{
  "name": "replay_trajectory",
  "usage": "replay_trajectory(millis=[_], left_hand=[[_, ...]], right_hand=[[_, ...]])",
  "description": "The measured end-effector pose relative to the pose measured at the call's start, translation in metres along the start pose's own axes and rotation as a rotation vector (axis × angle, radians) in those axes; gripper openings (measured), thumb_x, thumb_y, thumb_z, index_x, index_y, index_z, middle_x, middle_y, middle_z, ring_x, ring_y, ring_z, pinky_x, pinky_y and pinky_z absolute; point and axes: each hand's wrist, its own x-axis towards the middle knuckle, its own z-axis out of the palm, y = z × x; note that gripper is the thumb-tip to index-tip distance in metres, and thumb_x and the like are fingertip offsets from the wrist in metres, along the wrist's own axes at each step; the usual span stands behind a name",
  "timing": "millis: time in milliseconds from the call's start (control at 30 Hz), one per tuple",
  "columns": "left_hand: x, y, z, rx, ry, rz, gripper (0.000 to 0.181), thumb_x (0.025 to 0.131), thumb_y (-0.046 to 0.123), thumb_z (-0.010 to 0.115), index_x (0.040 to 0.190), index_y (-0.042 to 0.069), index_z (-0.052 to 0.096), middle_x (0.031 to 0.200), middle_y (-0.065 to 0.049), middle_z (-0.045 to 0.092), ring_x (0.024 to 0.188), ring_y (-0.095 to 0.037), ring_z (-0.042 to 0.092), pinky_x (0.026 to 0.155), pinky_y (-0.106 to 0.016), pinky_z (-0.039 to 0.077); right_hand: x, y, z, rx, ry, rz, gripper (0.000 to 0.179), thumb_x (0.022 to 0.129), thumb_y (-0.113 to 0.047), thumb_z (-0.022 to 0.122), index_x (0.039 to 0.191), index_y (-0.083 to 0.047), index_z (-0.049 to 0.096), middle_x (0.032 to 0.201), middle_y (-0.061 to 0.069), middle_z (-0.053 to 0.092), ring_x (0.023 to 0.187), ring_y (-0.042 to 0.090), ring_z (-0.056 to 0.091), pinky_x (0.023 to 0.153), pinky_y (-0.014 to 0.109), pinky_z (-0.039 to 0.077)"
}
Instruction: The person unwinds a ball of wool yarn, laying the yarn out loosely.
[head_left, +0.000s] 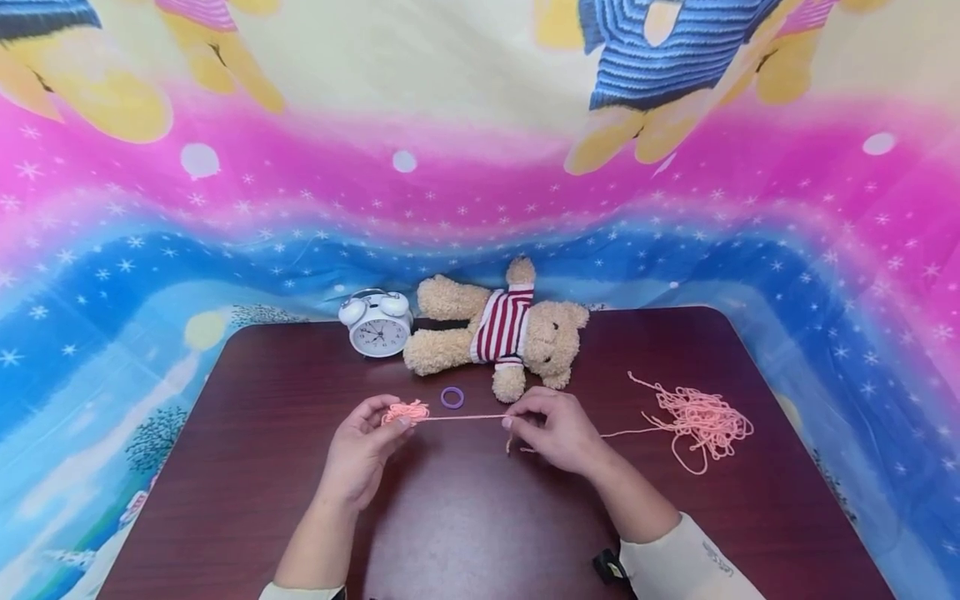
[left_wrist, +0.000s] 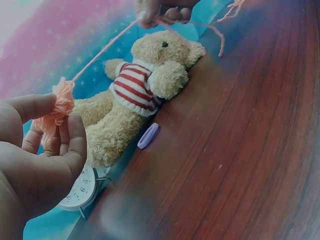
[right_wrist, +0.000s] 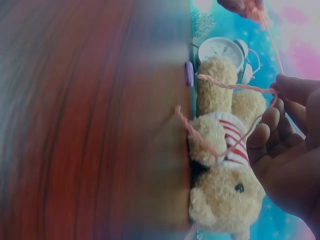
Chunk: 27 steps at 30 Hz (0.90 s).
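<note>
My left hand (head_left: 360, 454) pinches a small bundle of peach yarn (head_left: 406, 412) between thumb and fingers; in the left wrist view the bundle (left_wrist: 60, 107) looks bunched and looped. From it a taut yarn strand (head_left: 465, 417) runs across to my right hand (head_left: 558, 429), whose thumb and fingertips pinch it. Loose yarn ends (right_wrist: 235, 86) dangle below the right fingers in the right wrist view. Both hands are raised over the dark table (head_left: 465, 517). A loose tangle of the same yarn (head_left: 708, 422) lies on the table to the right.
A purple ring-shaped band (head_left: 452, 397) lies just beyond the strand. Behind it a teddy bear (head_left: 502, 329) in a red-and-white striped top lies on its side, with a white twin-bell alarm clock (head_left: 377, 325) at its feet. A printed cloth (head_left: 480, 183) hangs behind the table.
</note>
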Motion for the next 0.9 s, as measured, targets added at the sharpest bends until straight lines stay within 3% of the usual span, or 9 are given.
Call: replay_trajectory(millis=[200,900], left_hand=[[0.001,0.004,-0.01,-0.011,0.015,0.0,0.029,0.092,-0.011,0.068,0.114,0.006,0.062,0.103,-0.004,0.071,0.094,-0.016,0.072,0.092,-0.035,0.06],[-0.001,0.01,-0.035,0.03,0.055,0.001,0.03,0.096,-0.007,0.066,0.124,-0.003,0.056,0.102,-0.001,0.071,0.093,-0.012,0.07,0.09,-0.033,0.059]], right_hand=[[-0.006,0.01,-0.014,-0.029,0.02,-0.007,0.004,0.093,-0.023,0.079,0.093,-0.02,0.081,0.087,-0.018,0.067,0.077,0.005,0.06,0.067,0.025,0.051],[-0.026,0.034,-0.064,-0.153,0.095,0.044,0.003,0.091,-0.019,0.082,0.093,-0.022,0.08,0.09,-0.018,0.069,0.084,0.005,0.065,0.074,0.029,0.054]])
